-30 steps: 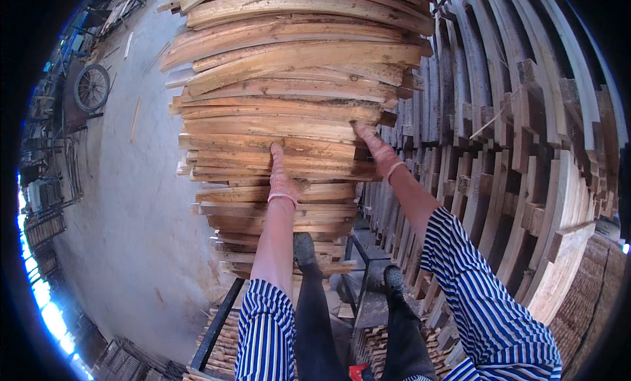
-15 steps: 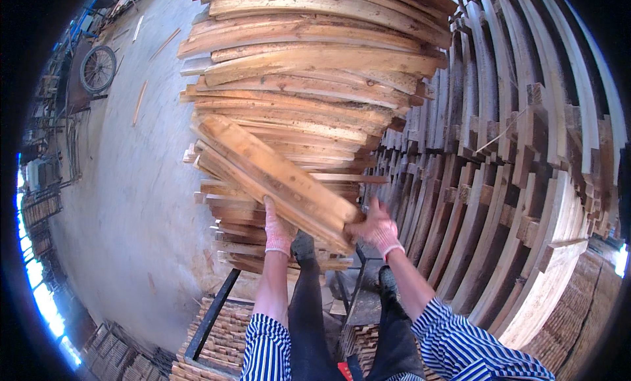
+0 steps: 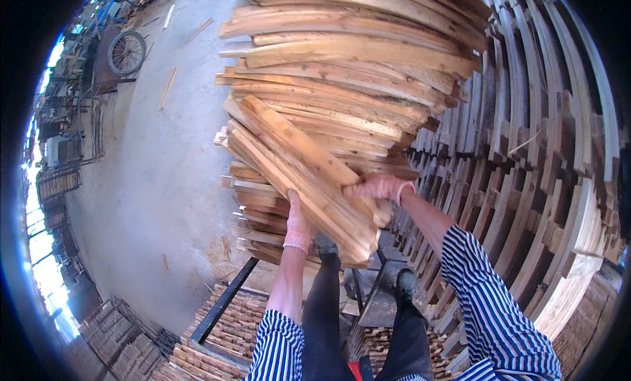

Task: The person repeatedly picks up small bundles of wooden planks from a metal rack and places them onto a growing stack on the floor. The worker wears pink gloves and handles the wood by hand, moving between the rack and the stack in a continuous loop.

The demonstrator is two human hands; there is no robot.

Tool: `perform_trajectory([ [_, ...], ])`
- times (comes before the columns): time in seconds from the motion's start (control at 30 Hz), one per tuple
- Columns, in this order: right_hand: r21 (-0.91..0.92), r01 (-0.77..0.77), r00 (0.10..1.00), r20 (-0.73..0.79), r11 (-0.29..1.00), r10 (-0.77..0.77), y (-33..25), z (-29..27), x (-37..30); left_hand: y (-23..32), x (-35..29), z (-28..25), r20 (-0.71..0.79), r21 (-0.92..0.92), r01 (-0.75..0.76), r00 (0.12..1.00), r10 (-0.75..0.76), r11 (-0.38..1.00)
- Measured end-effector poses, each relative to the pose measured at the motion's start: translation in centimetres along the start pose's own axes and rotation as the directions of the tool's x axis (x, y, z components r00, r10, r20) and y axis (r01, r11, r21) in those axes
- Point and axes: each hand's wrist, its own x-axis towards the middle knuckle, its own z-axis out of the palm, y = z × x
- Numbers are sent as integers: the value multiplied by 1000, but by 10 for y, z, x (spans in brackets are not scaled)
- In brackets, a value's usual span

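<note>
Several rough, pale wooden boards (image 3: 310,192) lie slantwise in front of me, over the near part of a tall board stack (image 3: 368,50). My left hand (image 3: 298,227), in a pinkish work glove, closes on the bundle's near left side; its thumb shows along the edge, and its fingers are hidden beneath. My right hand (image 3: 380,188), gloved the same way, grips a board on the bundle's right side near its end. That board stands slightly apart from the others. The bundle's near ends point toward my legs.
Long rows of stacked timber (image 3: 499,203) rise close on my right. A dark metal bar (image 3: 225,301) and more small stacked wood (image 3: 230,328) are by my legs. On the left, a concrete floor (image 3: 158,177) has loose strips, with a spoked wheel (image 3: 126,53) beyond.
My right hand has shifted from the bundle's near end to its right side. The boards have spread apart somewhat, and the whole view has swung so the scene sits farther right.
</note>
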Motion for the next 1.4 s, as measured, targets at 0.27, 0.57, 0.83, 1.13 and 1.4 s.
perform_trajectory([
  [0.27, 784, 265, 923, -39, 562, -382, -70, 45, -39, 32, -85, 14, -7, -26, 46, 999, -46, 999],
  [0.57, 698, 195, 974, -53, 689, -221, -135, 81, -207, -9, -227, 39, 8, -142, -20, 1000, 21, 990],
  [0.83, 568, 432, 873, -69, 700, -482, -76, 95, -350, -51, -377, 150, 41, -83, -118, 992, 122, 990],
  [1.13, 282, 841, 540, -470, 462, -698, -46, 112, -632, -97, -507, 260, 238, -164, -515, 807, 540, 842],
  [1.4, 52, 945, 279, -645, 323, -711, 16, 85, -814, -132, -496, 317, 513, 254, -840, 538, 669, 480],
])
